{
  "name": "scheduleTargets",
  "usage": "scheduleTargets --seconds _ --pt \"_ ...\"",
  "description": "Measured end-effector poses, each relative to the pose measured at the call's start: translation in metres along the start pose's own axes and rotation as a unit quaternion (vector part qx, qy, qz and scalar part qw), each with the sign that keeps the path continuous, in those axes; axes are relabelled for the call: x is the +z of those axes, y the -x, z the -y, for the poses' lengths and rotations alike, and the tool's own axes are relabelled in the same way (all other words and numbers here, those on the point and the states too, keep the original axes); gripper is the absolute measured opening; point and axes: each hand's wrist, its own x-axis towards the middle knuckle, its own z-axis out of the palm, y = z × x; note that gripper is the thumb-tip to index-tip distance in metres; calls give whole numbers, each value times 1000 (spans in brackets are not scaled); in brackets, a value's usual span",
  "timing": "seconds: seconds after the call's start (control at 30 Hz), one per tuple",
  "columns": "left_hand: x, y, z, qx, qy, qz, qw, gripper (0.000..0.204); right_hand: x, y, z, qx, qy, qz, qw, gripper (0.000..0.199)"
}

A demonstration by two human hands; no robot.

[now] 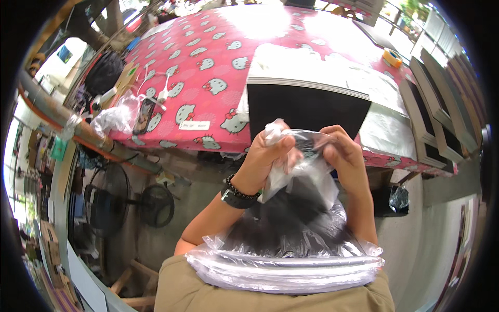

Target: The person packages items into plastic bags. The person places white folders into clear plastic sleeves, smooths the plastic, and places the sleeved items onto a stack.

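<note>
While both hands (306, 151) pinch its neck, clear plastic bag (291, 229) holds something black

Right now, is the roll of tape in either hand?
No. The yellow tape roll lies on the far right of the red table, while both hands grip the clear plastic bag.

1. One view only, worn on the person's head, the left of a side-by-side pair; it looks steeply down and forward.
2. It sits close above the hands (301, 156), which fill the centre; the forearms enter from the lower edge.
3. Beyond, the table (208, 67) runs toward the top; the fisheye bends its edges near the rim.
</note>
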Motion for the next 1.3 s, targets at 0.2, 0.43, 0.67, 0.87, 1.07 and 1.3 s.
scheduleTargets --seconds 0.2,0.43,0.67,0.87,1.07,1.3 --pt "-57 12 -21 117 -275 -181 937 14 -28 44 -12 -48 -469 -76 879 32" --pt "-138 80 -113 287 -521 -377 710 27 -178 65 13 -74 14 -553 830 23" --pt "-4 26 -45 163 -462 -17 872 42 30 -7 42 -66 154 56 984 2" --pt "-8 43 -28 -194 -89 10 977 12 -9 -5 49 156 127 210 957 15" --pt "-36 34 -28 -54 261 -89 960 29 -28 14 2 -82 -240 512 821 27" --pt "-61 48 -25 -22 -52 306 950 36 -68 14 19 -95 -318 411 849 35"
